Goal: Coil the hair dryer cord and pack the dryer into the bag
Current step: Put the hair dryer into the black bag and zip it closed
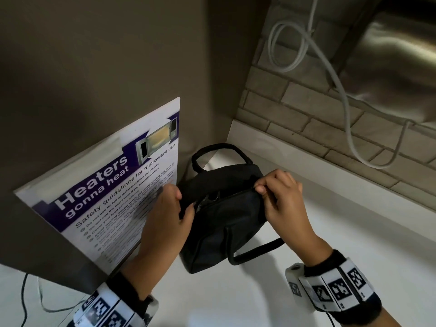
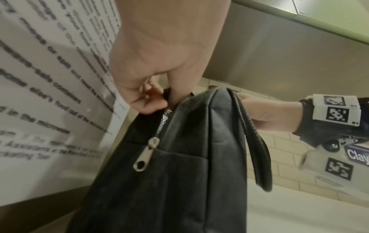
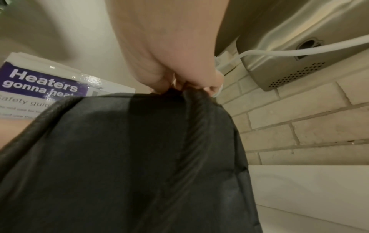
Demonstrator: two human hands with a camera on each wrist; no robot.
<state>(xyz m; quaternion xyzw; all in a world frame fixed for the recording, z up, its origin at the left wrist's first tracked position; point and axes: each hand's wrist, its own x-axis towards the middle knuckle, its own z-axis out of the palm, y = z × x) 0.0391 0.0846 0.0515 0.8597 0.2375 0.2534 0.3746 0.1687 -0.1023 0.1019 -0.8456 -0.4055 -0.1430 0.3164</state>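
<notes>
A black fabric bag (image 1: 224, 223) stands on the white counter (image 1: 342, 256) in the corner. My left hand (image 1: 182, 204) pinches the top edge at the bag's left end (image 2: 157, 100), just above the silver zipper pull (image 2: 142, 159) that hangs down. At the right end of the zipper line, my right hand (image 1: 258, 186) pinches the bag's top (image 3: 179, 85). Between the hands the zipper gapes a little, and something shiny (image 1: 212, 198) glints inside. No hair dryer or cord can be made out. One handle (image 1: 217, 149) arches at the far side; the other (image 1: 257, 251) droops toward me.
A microwave safety poster (image 1: 113, 192) hangs on the brown panel just left of the bag. Behind runs a brick wall (image 1: 295, 109) with a looping white cable (image 1: 346, 102) and a steel appliance (image 1: 389, 67). A thin dark cord (image 1: 23, 298) lies at lower left.
</notes>
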